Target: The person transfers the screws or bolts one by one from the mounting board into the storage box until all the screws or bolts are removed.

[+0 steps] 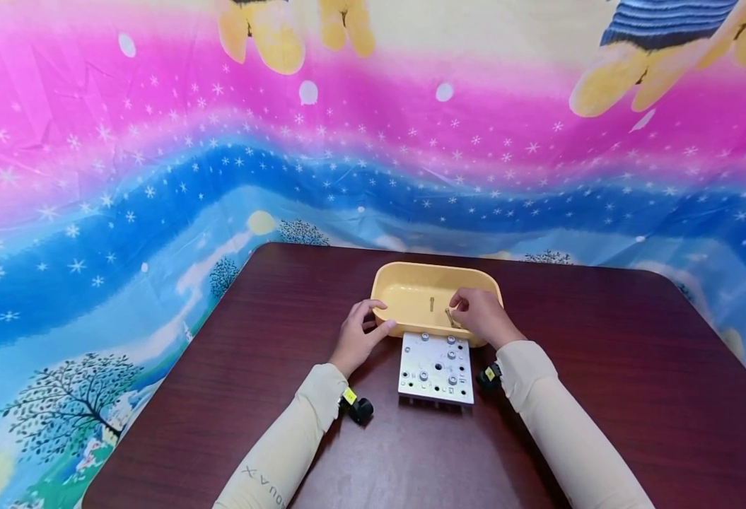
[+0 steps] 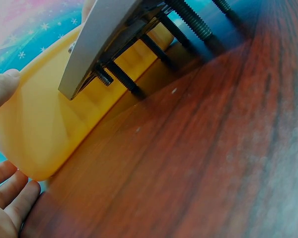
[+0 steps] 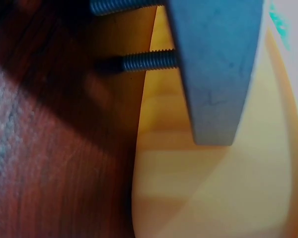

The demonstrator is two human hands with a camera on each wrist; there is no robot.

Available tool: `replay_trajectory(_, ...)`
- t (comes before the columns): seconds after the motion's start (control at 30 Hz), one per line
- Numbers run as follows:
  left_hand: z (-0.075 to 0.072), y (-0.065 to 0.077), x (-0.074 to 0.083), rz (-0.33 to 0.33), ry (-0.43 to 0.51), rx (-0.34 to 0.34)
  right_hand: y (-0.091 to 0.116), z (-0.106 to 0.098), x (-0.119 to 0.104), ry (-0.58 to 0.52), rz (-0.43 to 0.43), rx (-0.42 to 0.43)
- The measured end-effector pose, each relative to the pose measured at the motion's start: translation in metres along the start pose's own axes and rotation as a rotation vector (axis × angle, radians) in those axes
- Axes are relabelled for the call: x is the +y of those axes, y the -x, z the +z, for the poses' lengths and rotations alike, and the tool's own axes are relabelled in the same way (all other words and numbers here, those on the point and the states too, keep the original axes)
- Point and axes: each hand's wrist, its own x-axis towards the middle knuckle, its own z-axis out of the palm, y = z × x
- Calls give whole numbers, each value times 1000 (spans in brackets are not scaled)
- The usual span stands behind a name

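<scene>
My left hand (image 1: 358,336) grips the near left corner of a yellow plastic bin (image 1: 437,330), with the thumb and fingers either side of that corner. Over the bin's right part, my right hand (image 1: 482,311) reaches inside with curled fingers. Its fingertips are right at a small brass-coloured bolt (image 1: 449,317); I cannot tell whether they pinch it. Another bolt (image 1: 432,304) lies on the bin floor to the left. Against the bin's near side stands a metal plate (image 1: 437,385) with several holes and bolt heads; threaded bolts (image 2: 123,78) stick out underneath it.
All this is on a dark reddish-brown wooden table (image 1: 309,290). A cloth backdrop (image 1: 373,162) with snowflakes and trees hangs behind its far edge. Small black cameras (image 1: 357,408) sit at both wrists, the right one beside the plate.
</scene>
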Motion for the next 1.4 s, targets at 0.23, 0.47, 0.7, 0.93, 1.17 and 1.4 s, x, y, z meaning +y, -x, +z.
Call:
replay_trajectory(0.23, -1, 0, 2, -9, -3, -6, 1, 0, -1, 0, -10, -4)
replay_trajectory(0.47, -1, 0, 3, -6, -10, 0, 1, -1, -2, 5, -12, -2)
replay_trajectory(0.7, -1, 1, 3, -11, 5, 5, 0, -2, -2, -9, -22, -1)
replay_trajectory(0.93, 1, 1, -1, -10, -3, 17, 2, -3, 0, -58, -59, 10)
replay_trajectory(1.17, 2, 1, -1, -15, -5, 22, 5, -7, 0, -120, -107, 81)
replay_trajectory(1.4, 3, -2, -9, -16, -14, 19, 10, -13, -7, -167, -160, 112)
